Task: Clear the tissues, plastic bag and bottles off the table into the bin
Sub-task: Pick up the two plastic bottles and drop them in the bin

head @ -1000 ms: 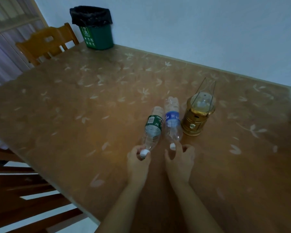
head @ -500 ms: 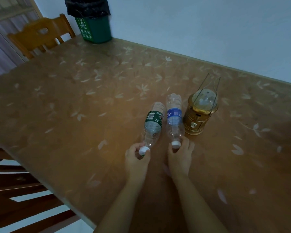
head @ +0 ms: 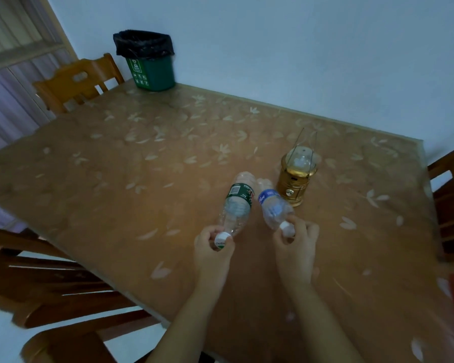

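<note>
Two clear plastic bottles with white caps are held side by side just above the table point(head: 116, 179). My left hand point(head: 212, 255) grips the cap end of the green-label bottle point(head: 236, 203). My right hand point(head: 296, 247) grips the cap end of the blue-label bottle point(head: 271, 205). Both bottles point away from me with their bases tilted toward the far side. The green bin point(head: 152, 72), lined with a black bag, stands on the far left corner of the table. No tissues or plastic bag show on the table.
A gold camping lantern point(head: 298, 176) stands upright just right of the bottles. Wooden chairs sit at the far left point(head: 76, 82), the near left point(head: 50, 284) and the right edge point(head: 451, 200). A pale wall runs behind the table.
Both hands have closed on the bottle caps and lifted the cap ends, drawing the two bottles slightly apart. The view has swung so the bin sits further right.
</note>
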Action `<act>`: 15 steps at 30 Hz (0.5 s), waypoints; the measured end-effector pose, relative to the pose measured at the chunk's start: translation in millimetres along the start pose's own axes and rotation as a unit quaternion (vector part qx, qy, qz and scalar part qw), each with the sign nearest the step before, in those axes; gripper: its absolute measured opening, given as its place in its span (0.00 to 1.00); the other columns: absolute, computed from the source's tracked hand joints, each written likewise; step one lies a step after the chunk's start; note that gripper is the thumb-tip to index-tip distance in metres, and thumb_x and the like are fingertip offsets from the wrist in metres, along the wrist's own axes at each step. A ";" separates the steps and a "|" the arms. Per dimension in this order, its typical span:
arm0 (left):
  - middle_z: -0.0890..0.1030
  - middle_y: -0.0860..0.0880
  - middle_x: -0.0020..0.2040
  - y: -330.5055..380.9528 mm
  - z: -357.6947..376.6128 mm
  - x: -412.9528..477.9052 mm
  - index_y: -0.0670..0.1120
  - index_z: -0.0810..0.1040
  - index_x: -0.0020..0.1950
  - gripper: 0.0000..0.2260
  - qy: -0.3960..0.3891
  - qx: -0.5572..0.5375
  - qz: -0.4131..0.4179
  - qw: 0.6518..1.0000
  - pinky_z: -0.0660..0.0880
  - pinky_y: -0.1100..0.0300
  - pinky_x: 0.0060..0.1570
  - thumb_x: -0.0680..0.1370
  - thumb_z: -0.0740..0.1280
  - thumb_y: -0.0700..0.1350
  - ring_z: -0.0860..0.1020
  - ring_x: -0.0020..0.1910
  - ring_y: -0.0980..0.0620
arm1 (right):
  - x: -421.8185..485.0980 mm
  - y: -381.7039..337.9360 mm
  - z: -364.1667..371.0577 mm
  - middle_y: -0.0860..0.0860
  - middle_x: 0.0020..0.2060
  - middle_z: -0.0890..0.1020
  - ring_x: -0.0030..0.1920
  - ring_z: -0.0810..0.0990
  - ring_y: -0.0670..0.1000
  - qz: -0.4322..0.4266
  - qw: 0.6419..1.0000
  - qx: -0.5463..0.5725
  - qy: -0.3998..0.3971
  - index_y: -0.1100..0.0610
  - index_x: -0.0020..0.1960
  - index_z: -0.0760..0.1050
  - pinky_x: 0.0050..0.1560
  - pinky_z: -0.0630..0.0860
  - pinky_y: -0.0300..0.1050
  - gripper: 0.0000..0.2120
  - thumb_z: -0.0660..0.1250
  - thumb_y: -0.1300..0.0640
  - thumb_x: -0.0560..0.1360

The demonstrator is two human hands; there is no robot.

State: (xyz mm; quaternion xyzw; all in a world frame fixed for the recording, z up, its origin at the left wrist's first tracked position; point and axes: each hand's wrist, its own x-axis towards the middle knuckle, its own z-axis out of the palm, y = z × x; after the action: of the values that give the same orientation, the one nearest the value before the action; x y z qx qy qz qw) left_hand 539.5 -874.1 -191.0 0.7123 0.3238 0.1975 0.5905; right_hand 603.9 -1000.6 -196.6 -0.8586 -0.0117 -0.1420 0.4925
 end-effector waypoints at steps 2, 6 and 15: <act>0.78 0.41 0.46 9.4 -10.3 -12.1 0.56 0.74 0.39 0.09 0.010 0.007 0.019 1.000 0.72 0.55 0.35 0.65 0.69 0.43 0.76 0.38 0.46 | -11.4 -11.2 -16.7 0.59 0.55 0.70 0.50 0.75 0.56 0.000 1.000 0.008 -0.016 0.59 0.54 0.75 0.46 0.74 0.48 0.16 0.68 0.67 0.68; 0.76 0.41 0.45 28.3 -32.0 -43.6 0.55 0.73 0.39 0.09 0.010 0.006 0.047 0.999 0.75 0.52 0.35 0.63 0.67 0.43 0.76 0.39 0.44 | -33.7 -35.5 -46.5 0.59 0.54 0.70 0.49 0.74 0.53 -0.042 0.999 0.021 -0.027 0.59 0.53 0.75 0.45 0.74 0.47 0.15 0.68 0.68 0.67; 0.76 0.44 0.48 53.8 -97.5 -107.7 0.55 0.73 0.41 0.14 0.097 0.004 0.075 0.992 0.71 0.61 0.35 0.70 0.70 0.36 0.76 0.40 0.49 | -76.8 -97.7 -87.7 0.50 0.46 0.69 0.45 0.70 0.31 -0.166 0.977 0.072 -0.111 0.58 0.49 0.76 0.38 0.68 0.22 0.11 0.70 0.67 0.68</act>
State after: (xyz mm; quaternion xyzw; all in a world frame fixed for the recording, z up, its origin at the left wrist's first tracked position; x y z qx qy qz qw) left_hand 410.3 -884.3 -106.2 0.7146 0.3257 0.3080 0.5371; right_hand 494.2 -1015.6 -92.3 -0.8171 -0.2186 -0.1247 0.5186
